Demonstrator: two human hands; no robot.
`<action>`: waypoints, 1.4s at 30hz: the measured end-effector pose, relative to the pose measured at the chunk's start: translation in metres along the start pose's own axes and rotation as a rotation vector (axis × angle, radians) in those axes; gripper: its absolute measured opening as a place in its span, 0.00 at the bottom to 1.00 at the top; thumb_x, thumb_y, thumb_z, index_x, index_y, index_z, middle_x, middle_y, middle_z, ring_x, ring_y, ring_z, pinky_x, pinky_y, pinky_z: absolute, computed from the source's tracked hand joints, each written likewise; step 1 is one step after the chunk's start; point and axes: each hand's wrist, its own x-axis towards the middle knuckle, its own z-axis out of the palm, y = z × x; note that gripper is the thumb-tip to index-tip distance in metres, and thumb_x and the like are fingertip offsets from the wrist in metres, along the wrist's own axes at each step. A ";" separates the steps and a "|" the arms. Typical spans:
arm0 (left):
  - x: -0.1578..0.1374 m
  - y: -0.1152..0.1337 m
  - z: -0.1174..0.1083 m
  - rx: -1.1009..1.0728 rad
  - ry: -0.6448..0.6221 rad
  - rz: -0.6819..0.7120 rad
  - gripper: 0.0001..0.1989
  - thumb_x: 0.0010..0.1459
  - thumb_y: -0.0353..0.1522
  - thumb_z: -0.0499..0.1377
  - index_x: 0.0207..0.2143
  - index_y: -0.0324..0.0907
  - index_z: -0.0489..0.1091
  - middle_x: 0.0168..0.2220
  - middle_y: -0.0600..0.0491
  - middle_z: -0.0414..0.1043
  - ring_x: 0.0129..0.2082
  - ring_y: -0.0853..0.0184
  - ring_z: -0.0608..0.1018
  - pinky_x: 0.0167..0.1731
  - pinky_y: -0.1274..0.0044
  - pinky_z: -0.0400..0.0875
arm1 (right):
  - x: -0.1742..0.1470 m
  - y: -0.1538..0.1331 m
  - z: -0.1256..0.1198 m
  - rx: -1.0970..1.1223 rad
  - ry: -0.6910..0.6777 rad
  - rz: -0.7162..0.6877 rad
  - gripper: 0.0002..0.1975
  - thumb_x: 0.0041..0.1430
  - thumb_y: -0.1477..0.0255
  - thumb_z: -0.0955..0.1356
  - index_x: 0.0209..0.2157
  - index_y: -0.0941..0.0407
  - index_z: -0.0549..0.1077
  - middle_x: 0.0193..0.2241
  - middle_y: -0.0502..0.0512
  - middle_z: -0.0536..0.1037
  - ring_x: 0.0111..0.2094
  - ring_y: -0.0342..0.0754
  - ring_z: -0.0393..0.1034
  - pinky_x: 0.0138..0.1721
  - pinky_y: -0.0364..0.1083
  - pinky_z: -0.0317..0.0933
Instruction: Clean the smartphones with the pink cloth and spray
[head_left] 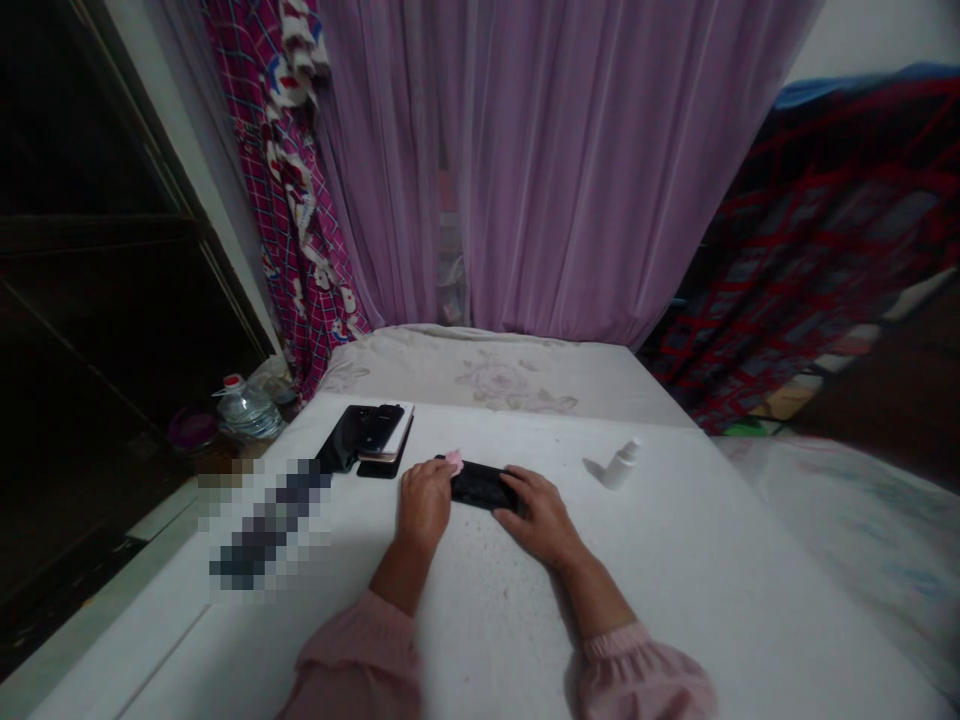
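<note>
A black smartphone (484, 487) lies sideways between my hands on the white table. My left hand (426, 502) is closed at its left end, with a small pink cloth (454, 461) showing at the fingertips; part of the cloth is hidden by the hand. My right hand (541, 512) grips the phone's right end, fingers on the far edge and thumb on the near edge. To the right stands a small white spray bottle (622, 465). Left of my hands, several phones and a white item (397, 438) lie stacked, beside a larger black device (346, 437).
The white tabletop (495, 620) has small dark specks near me. A floral cloth (510, 375) covers its far end, below purple curtains (570, 180). A clear water jug (247, 410) stands past the left edge. A blurred, pixelated area covers the table's left side.
</note>
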 end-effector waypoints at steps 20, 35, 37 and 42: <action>-0.015 0.033 -0.003 -0.108 -0.121 0.125 0.14 0.61 0.24 0.55 0.44 0.47 0.76 0.43 0.51 0.77 0.42 0.62 0.75 0.43 0.69 0.66 | 0.001 -0.001 -0.001 0.003 -0.009 0.006 0.24 0.48 0.68 0.72 0.49 0.55 0.75 0.52 0.62 0.73 0.53 0.59 0.67 0.55 0.58 0.60; -0.007 -0.014 -0.007 -0.008 0.037 -0.044 0.15 0.61 0.24 0.54 0.42 0.47 0.77 0.42 0.51 0.78 0.37 0.63 0.76 0.41 0.71 0.67 | 0.001 -0.001 -0.002 0.019 -0.010 0.007 0.23 0.50 0.66 0.70 0.50 0.53 0.74 0.53 0.60 0.73 0.53 0.58 0.67 0.55 0.58 0.60; -0.008 -0.012 -0.007 0.003 0.042 -0.042 0.15 0.61 0.24 0.54 0.43 0.47 0.76 0.42 0.51 0.77 0.38 0.62 0.76 0.41 0.71 0.67 | 0.001 -0.001 -0.002 0.014 -0.015 0.011 0.23 0.50 0.66 0.70 0.50 0.54 0.74 0.53 0.61 0.73 0.53 0.58 0.67 0.55 0.58 0.60; -0.012 -0.005 -0.004 0.000 0.035 -0.028 0.15 0.60 0.23 0.55 0.42 0.46 0.76 0.42 0.50 0.77 0.39 0.62 0.75 0.43 0.70 0.67 | 0.002 -0.002 -0.004 0.006 -0.024 0.010 0.24 0.49 0.67 0.71 0.50 0.54 0.74 0.53 0.61 0.73 0.54 0.58 0.67 0.56 0.59 0.60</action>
